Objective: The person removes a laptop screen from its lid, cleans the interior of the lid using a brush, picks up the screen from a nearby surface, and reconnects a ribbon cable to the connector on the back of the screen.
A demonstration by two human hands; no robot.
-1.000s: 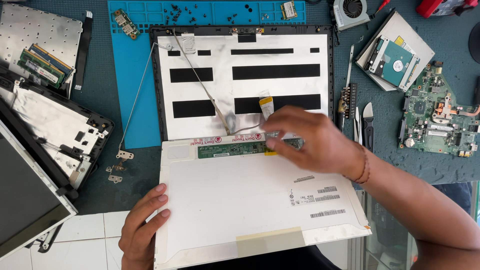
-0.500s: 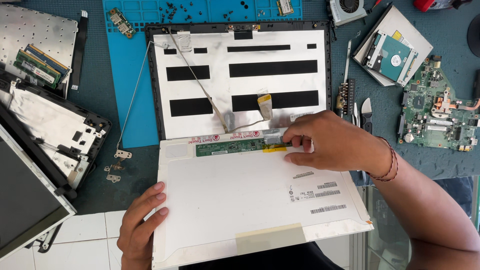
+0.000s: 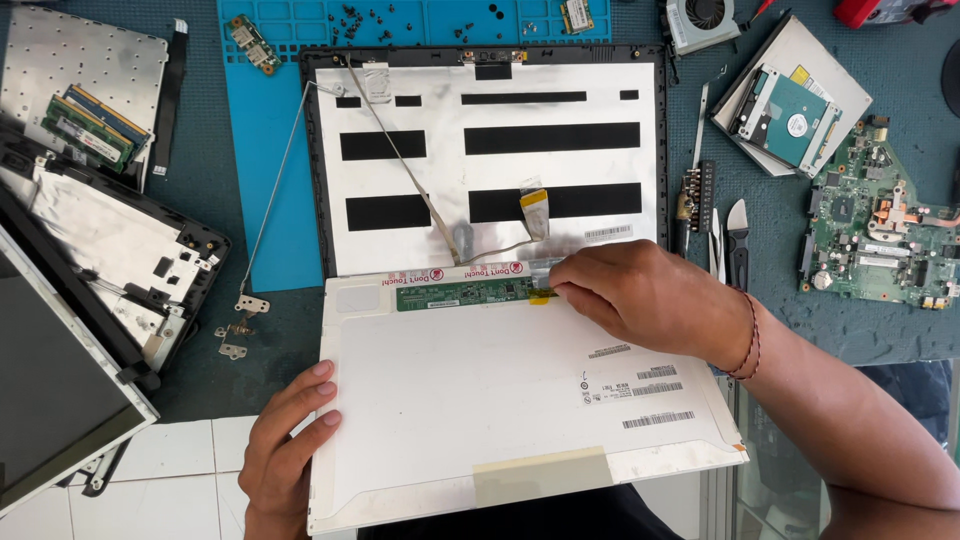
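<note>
- LCD panel lies face down, white back up, at the near edge of the worktop, its near corners overhanging the white tiled floor below.
- Green circuit strip runs along the panel's far edge, just beside the lid's near edge.
- Right hand rests on the panel's far right part; fingertips bunched together, pinched on the small yellow tab at the right end of the circuit strip.
- Red cord bracelet sits on the right wrist.
- Left hand braces the panel's near left edge; fingers a little apart, tips lying on the white back, thumb side hidden under the panel.
- Empty laptop lid lies flat beyond the panel, silver foil lining with black strips, black frame around it.
- Thin grey cable crosses the lid diagonally from its far left corner toward the panel; a flat ribbon with a yellow end lies mid-lid.
- Blue mat lies under the lid's left side; loose screws scattered at its far edge.
- Two metal hinges lie just left of the panel.
- Right side of worktop: green motherboard, hard drive on an optical drive, cooling fan at the far edge, tweezers and driver bits beside the lid.
- Left side: dismantled laptop base, memory sticks, another screen at the near left corner.
</note>
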